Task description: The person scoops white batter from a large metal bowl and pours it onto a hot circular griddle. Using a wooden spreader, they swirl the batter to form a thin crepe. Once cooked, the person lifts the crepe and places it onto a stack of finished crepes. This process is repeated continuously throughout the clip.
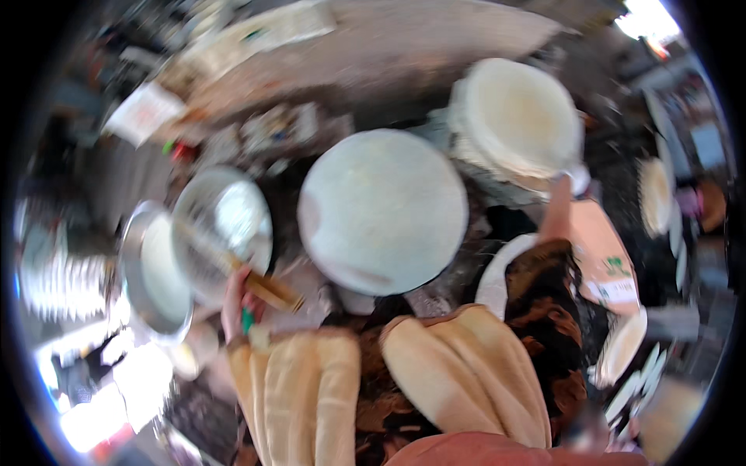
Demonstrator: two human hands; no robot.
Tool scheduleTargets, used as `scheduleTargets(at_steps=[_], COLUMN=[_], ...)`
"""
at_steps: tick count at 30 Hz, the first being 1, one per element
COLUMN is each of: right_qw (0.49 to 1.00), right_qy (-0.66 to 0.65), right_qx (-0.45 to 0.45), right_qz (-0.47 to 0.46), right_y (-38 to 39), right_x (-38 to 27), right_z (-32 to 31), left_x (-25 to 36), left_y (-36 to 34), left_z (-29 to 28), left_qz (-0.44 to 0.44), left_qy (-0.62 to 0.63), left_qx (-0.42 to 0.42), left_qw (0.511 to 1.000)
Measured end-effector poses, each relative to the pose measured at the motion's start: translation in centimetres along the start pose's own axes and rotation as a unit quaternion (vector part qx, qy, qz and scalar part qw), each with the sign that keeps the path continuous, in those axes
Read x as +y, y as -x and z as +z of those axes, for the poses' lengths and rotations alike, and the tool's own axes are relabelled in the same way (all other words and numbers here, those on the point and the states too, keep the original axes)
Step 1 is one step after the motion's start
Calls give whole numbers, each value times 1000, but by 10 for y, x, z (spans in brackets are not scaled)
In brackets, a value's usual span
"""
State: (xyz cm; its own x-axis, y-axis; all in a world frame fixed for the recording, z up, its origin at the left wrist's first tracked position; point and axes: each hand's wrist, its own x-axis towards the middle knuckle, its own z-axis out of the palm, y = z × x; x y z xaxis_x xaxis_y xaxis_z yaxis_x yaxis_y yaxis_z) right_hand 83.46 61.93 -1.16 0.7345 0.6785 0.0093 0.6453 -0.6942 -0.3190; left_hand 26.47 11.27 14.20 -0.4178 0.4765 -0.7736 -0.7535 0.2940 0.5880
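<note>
gripping: left hand (237, 297) closed round wooden tool (277, 293), which reaches over bowl (268, 221); judged light, stiff, best held near its thicker end. right hand (560, 200) well apart, at near edge of pale stack (522, 120), grip unclear; layers probably soft, tearable.

Brown ledge (420, 58) (blurred), pale strip (287, 26) on top, white sheet (144, 113) leftmost

White glare burns out patches at lower left and upper right; the bowl (239, 216) gleams, blur softens most outlines, and distortion bends the dark-bordered edges.
</note>
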Motion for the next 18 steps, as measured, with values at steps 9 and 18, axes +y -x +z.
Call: scheduleTargets(at_steps=[9,18], right_qw=[576,719], right_qy=[-134,-228], right_qx=[-656,-553], right_qz=[-469,-353], right_y=[464,676], right_x=[-71,-21], right_z=[-86,-63], left_x=[0,30], left_y=[-68,-132], left_z=[-23,-63], left_qz=[43,86], left_qy=[-17,-128], left_qx=[-166,-164], left_qw=[985,974])
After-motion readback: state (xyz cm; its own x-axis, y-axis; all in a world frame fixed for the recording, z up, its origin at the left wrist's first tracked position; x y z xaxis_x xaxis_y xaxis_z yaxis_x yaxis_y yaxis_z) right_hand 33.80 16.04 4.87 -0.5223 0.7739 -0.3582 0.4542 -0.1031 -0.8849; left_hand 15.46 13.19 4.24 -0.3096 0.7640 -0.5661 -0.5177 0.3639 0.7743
